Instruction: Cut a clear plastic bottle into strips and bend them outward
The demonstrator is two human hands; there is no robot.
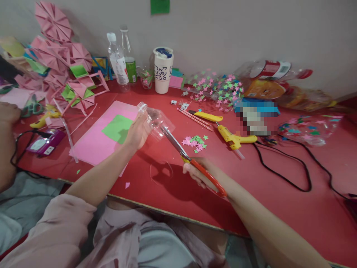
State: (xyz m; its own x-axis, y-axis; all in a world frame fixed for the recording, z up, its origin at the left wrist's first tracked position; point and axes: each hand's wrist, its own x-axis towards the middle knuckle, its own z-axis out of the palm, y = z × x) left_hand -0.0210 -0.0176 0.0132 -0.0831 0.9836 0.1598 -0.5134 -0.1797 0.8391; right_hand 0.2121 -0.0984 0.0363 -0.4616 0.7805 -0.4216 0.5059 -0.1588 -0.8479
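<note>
My left hand (pixel 139 131) is wrapped round the neck end of a cut clear plastic bottle top (pixel 159 124), held above the table. In my right hand (pixel 199 174) are large scissors (pixel 206 175) with red-orange handles. Their blades point up and left and meet the plastic's lower right side; whether they cut into it I cannot tell. A thin clear plastic ring (pixel 161 172) lies on the table below. Under my left hand are pink paper sheets (pixel 93 139) with a green paper square (pixel 117 128) on top.
Paper stars (pixel 195 143), a yellow glue gun (pixel 234 137) and a yellow cutter (pixel 208 116) lie to the right. Bottles (pixel 118 63) and a white tumbler (pixel 163 72) stand behind. Pink paper shapes (pixel 52 56) pile up at left, near another person's arm (pixel 7 145).
</note>
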